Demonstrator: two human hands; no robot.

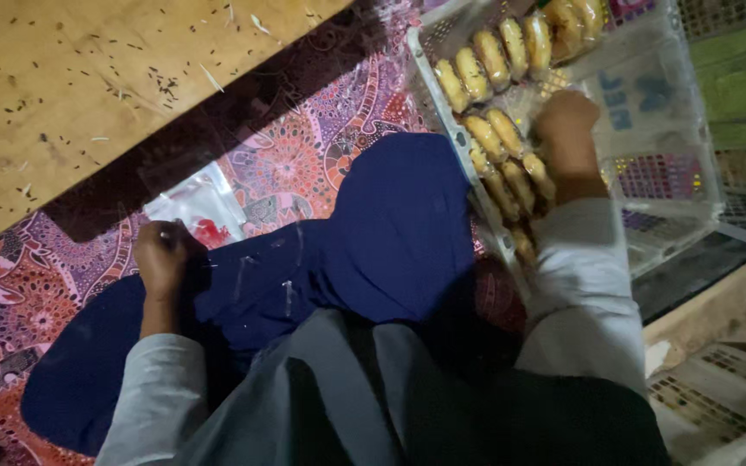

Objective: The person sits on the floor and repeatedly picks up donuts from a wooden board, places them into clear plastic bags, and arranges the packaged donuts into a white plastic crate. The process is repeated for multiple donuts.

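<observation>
Patterned mat (pixel 304 147) bears clear packet (pixel 205 207) (red-marked) beside left hand (pixel 161 255).

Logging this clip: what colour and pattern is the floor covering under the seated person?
The floor mat is purple-pink with orange and white batik-like motifs; the head view shows it.

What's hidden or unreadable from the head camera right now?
- Right hand: fingertips buried among the pastries, so its grip cannot be told.
- Left hand: curled against the blue cloth; anything inside is hidden.
- Tray: cut off by the top edge.
- Clear bag: contents blurred.
</observation>
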